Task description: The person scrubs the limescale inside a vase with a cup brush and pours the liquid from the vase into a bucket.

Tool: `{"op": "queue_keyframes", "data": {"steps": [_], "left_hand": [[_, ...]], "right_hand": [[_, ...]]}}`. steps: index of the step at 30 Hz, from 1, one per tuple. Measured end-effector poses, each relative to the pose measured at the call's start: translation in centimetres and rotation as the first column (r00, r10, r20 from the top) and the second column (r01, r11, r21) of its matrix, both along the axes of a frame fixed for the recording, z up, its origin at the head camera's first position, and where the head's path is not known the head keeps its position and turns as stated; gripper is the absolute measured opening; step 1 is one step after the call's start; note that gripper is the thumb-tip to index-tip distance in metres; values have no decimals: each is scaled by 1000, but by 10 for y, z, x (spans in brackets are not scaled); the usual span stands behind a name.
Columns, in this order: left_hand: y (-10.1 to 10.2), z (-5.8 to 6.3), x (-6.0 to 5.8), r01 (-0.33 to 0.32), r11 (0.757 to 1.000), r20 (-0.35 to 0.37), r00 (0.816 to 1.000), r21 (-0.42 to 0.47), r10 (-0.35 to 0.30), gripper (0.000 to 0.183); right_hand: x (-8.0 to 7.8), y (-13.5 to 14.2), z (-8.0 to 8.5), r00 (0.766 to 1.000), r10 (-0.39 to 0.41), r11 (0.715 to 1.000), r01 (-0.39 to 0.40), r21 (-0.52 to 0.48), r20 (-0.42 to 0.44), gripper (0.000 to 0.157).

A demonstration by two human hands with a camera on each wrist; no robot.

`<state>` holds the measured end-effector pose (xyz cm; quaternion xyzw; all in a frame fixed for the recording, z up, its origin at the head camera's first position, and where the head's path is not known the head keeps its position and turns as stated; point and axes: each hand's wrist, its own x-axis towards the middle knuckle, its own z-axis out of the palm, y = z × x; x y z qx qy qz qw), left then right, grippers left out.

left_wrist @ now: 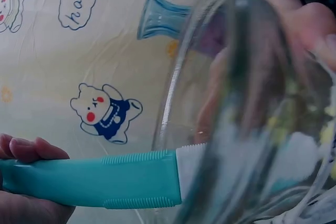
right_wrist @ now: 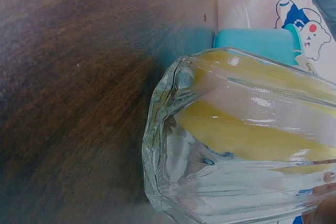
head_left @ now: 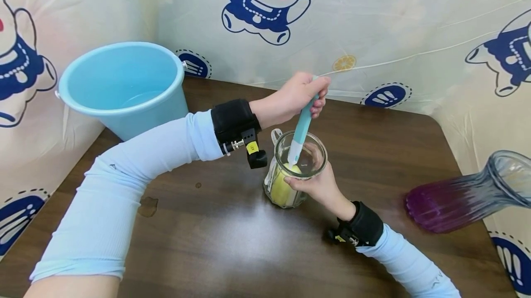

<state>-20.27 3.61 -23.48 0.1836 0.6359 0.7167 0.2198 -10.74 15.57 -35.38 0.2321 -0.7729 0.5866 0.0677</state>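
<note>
My left hand [head_left: 290, 97] grips the teal handle of a sponge bottle brush [head_left: 304, 120] from above. Its white neck slants down through the mouth of a clear glass jar [head_left: 286, 196]. Inside, the brush's yellow and white sponge head [right_wrist: 236, 135] lies along the jar wall in the right wrist view. My right hand [head_left: 319, 185] holds the jar from its right side, thumb toward the front near the rim. The jar stands on the brown wooden table [head_left: 232, 252]. In the left wrist view, fingers [left_wrist: 37, 149] wrap the handle's end, and the glass rim is close.
A light blue bucket [head_left: 166, 109] with some water in it stands at the back left. At the right edge is a ribbed glass vase [head_left: 439, 203], purple toward its base. A printed curtain [head_left: 373, 21] surrounds the table. Small wet spots [head_left: 148, 207] mark the wood.
</note>
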Motion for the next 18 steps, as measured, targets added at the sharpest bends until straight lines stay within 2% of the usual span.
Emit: {"op": "queue_keyframes", "data": {"steps": [4,11,14,18], "left_hand": [[-2,-5,1,10,1000,-11,1000,-6,-10,36],[-5,-3,2,21,999,40,999,37,-23,34],[-7,1,3,24,997,34,999,70,-27,34],[-10,14,4,22,992,1,1000,120,-23,35]], "right_hand": [[-1,0,-2,1000,8,1000,-8,-15,-5,68],[-11,8,-27,1000,5,1000,-5,-26,-15,72],[-10,7,-25,1000,-2,1000,2,-21,1,72],[-4,3,-13,1000,-12,1000,13,-17,27,72]]}}
